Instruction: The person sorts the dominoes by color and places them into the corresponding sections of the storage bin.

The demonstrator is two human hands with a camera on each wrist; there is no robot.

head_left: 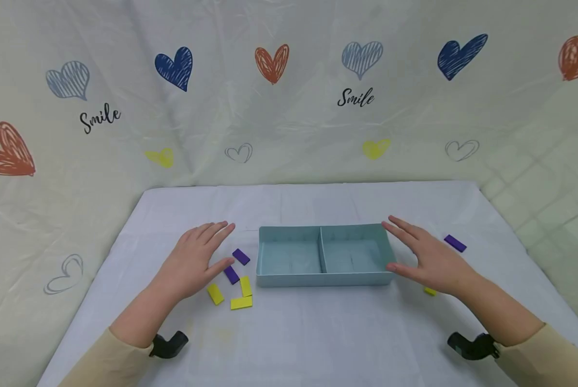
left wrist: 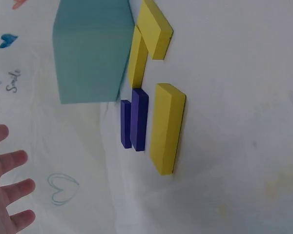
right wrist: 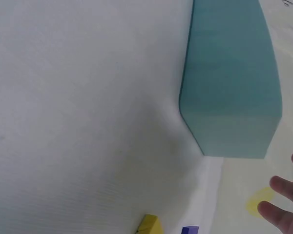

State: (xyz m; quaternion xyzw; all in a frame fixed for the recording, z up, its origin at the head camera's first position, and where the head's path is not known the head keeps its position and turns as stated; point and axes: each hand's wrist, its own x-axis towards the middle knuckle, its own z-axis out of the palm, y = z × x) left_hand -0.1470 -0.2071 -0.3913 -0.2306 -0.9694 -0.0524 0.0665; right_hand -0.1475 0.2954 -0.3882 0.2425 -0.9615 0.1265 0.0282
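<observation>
A teal two-compartment box point(head_left: 291, 280) sits in the middle of the white table, with nothing inside either compartment. My left hand point(head_left: 194, 260) hovers left of it, fingers extended and holding nothing. Near that hand lie two purple blocks point(head_left: 241, 257) and several yellow blocks point(head_left: 241, 303), also visible in the left wrist view, where one yellow block point(left wrist: 167, 129) lies apart from the others. My right hand point(head_left: 426, 258) is at the box's right end, fingers spread and overlapping its edge in the head view. Beyond it lie a purple block point(head_left: 455, 243) and a partly hidden yellow block point(head_left: 430, 292).
A white cloth point(head_left: 318, 333) covers the table. Behind it hangs a pale curtain point(head_left: 308, 123) printed with hearts and "Smile". A dark wrist camera point(head_left: 170, 345) is on the left wrist and another camera point(head_left: 472, 346) on the right.
</observation>
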